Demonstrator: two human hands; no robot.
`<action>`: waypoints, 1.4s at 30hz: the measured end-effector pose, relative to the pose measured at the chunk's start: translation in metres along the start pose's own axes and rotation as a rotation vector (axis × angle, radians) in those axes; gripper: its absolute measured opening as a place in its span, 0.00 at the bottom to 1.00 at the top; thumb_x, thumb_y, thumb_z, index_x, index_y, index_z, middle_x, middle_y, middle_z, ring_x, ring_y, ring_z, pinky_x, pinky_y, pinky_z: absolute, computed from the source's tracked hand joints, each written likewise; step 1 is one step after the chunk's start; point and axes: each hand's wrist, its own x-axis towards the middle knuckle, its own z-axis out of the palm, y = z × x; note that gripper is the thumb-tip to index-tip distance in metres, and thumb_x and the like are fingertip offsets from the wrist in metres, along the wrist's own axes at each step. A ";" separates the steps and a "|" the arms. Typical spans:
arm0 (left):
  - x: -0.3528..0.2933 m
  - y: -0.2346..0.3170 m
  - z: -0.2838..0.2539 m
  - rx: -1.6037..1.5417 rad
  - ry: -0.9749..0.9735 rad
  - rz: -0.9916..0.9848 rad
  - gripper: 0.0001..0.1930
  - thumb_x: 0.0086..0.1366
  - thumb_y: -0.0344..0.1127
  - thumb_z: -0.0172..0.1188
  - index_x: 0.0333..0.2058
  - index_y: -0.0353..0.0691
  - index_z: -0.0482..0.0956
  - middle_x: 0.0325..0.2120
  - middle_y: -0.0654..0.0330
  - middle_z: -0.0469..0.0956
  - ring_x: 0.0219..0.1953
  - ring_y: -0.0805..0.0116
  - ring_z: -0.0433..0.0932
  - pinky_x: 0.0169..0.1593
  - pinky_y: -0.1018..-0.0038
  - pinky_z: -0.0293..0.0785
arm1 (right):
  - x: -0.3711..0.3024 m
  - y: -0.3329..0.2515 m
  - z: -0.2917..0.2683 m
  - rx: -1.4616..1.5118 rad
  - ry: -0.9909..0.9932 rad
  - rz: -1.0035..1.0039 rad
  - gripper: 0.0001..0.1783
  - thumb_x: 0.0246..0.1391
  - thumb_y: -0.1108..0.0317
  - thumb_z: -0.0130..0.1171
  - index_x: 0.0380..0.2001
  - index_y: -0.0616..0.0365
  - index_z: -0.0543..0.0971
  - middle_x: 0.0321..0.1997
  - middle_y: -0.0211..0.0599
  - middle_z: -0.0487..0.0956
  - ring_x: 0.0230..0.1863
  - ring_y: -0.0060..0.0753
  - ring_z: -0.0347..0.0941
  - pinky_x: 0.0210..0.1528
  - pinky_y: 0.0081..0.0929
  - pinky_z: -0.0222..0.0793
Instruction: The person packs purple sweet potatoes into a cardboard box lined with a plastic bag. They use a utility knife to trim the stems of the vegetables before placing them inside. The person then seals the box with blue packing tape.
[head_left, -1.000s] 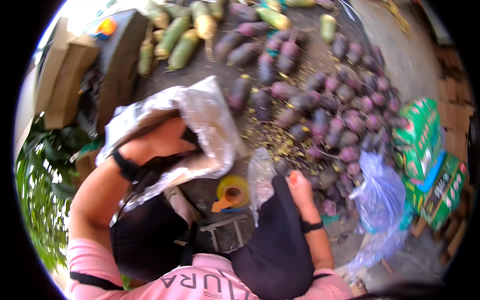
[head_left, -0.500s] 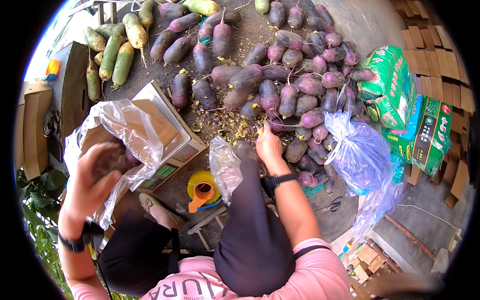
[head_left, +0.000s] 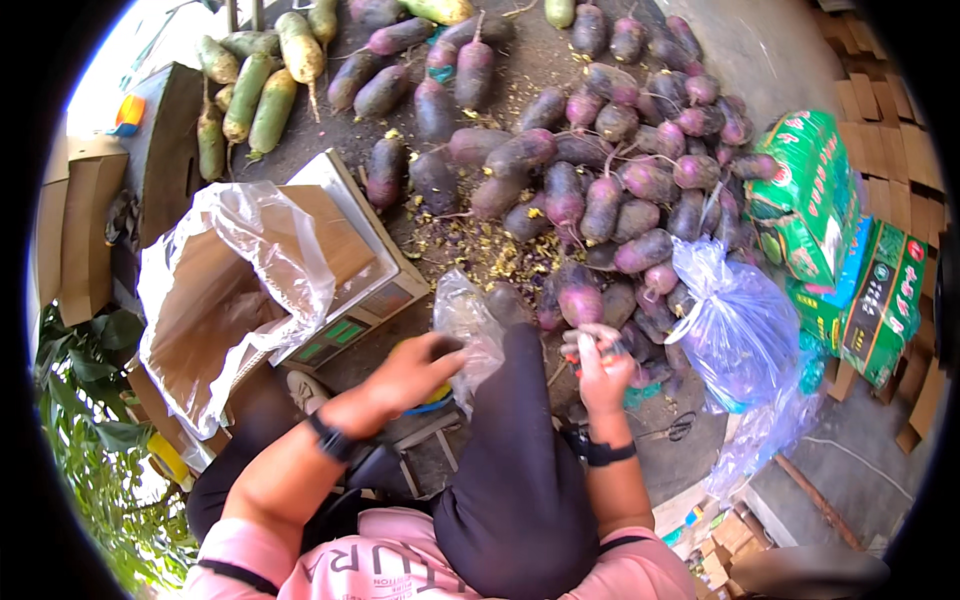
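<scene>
My left hand is stretched toward the clear plastic bag lying by my raised knee. Its fingers are parted and somewhat blurred, with no item seen in them. My right hand is closed near the front edge of the purple radish pile. Bits of orange show at its fingers, seemingly a small orange-handled tool mostly hidden by the grip. Just beyond that hand lies a purple radish. On the left, a cardboard box lined with clear plastic rests against a scale.
Green radishes lie at the far left. A blue-tinted plastic bag and green printed sacks stand right of the pile. Scissors lie on the ground nearby. Yellow leaf scraps litter the soil.
My left hand has left the lined box and swung right toward the plastic bag at my knee. My right hand has drawn back toward me from the radishes. The whole view has shifted slightly.
</scene>
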 end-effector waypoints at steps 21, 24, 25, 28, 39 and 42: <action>0.062 0.060 -0.011 0.092 0.494 0.579 0.37 0.44 0.32 0.76 0.54 0.36 0.70 0.44 0.60 0.78 0.47 0.75 0.75 0.54 0.74 0.73 | 0.059 -0.103 0.062 -0.735 -0.197 -0.526 0.11 0.50 0.72 0.64 0.37 0.57 0.76 0.32 0.44 0.80 0.33 0.52 0.78 0.34 0.42 0.75; 0.064 0.052 -0.010 0.069 0.422 0.573 0.36 0.44 0.32 0.76 0.54 0.37 0.70 0.44 0.61 0.78 0.46 0.76 0.75 0.53 0.74 0.73 | 0.059 -0.101 0.060 -0.751 -0.232 -0.515 0.08 0.51 0.70 0.63 0.34 0.56 0.75 0.29 0.43 0.79 0.30 0.52 0.78 0.31 0.43 0.74; 0.061 0.056 -0.010 0.036 0.360 0.565 0.36 0.44 0.31 0.76 0.54 0.37 0.70 0.44 0.61 0.78 0.46 0.76 0.75 0.53 0.75 0.73 | 0.060 -0.098 0.057 -0.747 -0.243 -0.524 0.08 0.51 0.70 0.62 0.33 0.56 0.75 0.29 0.42 0.79 0.30 0.52 0.78 0.31 0.43 0.74; 0.053 0.057 -0.012 -0.052 0.189 0.529 0.37 0.43 0.31 0.76 0.53 0.37 0.70 0.44 0.62 0.77 0.46 0.76 0.75 0.53 0.75 0.72 | 0.060 -0.094 0.052 -0.777 -0.268 -0.527 0.06 0.52 0.71 0.61 0.32 0.56 0.74 0.28 0.43 0.79 0.29 0.53 0.78 0.31 0.44 0.74; -0.072 0.069 -0.026 -0.063 0.044 0.502 0.38 0.42 0.37 0.81 0.52 0.38 0.71 0.43 0.63 0.78 0.45 0.74 0.75 0.53 0.72 0.73 | 0.060 -0.025 0.046 -0.971 -0.186 -0.171 0.05 0.55 0.66 0.58 0.34 0.53 0.78 0.28 0.54 0.80 0.34 0.63 0.77 0.35 0.55 0.72; -0.169 0.079 -0.068 0.082 -0.055 0.522 0.41 0.40 0.43 0.82 0.52 0.37 0.72 0.43 0.60 0.78 0.45 0.69 0.77 0.50 0.70 0.74 | 0.049 -0.010 0.045 -0.932 -0.276 -0.158 0.08 0.55 0.66 0.58 0.36 0.56 0.77 0.29 0.55 0.80 0.35 0.64 0.76 0.36 0.54 0.71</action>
